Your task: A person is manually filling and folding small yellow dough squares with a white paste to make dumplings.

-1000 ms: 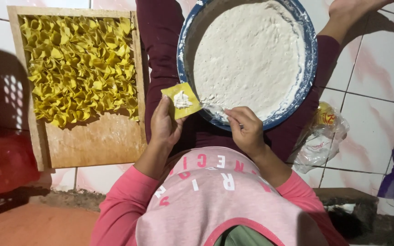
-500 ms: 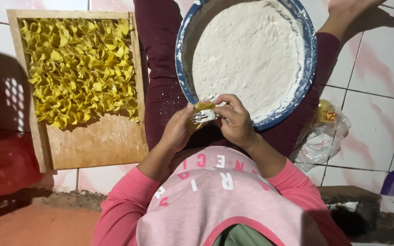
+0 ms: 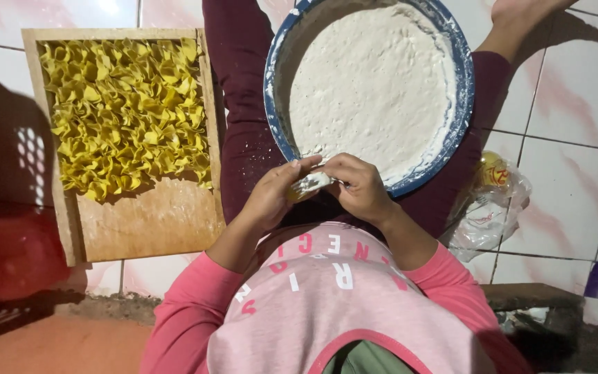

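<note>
Both hands, left [image 3: 271, 197] and right [image 3: 361, 187], are closed on a small floured yellow dough wrapper [image 3: 311, 183], pinched between them just near of the blue-rimmed round flour basin [image 3: 461, 104].

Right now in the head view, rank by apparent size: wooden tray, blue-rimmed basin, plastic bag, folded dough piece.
1-2. wooden tray and blue-rimmed basin: look alike; the basin sits on the lap, nearer the camera, so unsure.
3. plastic bag.
4. folded dough piece, pinched by both hands.
</note>
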